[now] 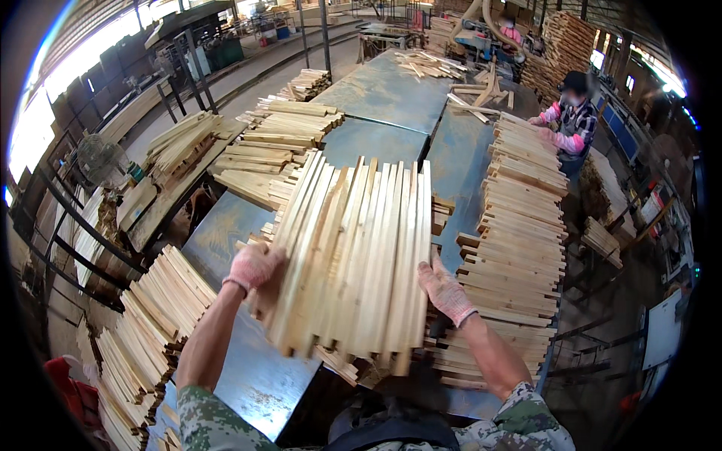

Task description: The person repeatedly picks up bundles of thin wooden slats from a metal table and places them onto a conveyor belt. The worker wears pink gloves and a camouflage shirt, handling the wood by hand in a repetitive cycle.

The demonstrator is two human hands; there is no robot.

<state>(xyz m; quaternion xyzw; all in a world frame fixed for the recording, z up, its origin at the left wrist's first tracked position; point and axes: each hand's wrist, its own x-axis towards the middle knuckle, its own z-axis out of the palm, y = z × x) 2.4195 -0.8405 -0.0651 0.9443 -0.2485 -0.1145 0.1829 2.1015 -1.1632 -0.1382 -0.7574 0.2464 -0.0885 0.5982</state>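
Between my two gloved hands is a wide bundle of pale wooden strips point(353, 255), laid side by side with uneven ends. My left hand point(257, 267), in a pinkish knit glove, presses against the bundle's left edge with the fingers curled round it. On the opposite edge, my right hand point(445, 289) grips the outermost strip, its thumb up along the side. The bundle's near ends look blurred. Beneath it, the metal table and more strips are partly hidden.
A long row of stacked strips point(519, 225) runs along the table's right side, another point(150, 323) at lower left. More piles point(278, 135) lie at far left. The blue-grey metal table point(376, 146) has a gap between plates. A person point(573, 113) in pink gloves stands at right.
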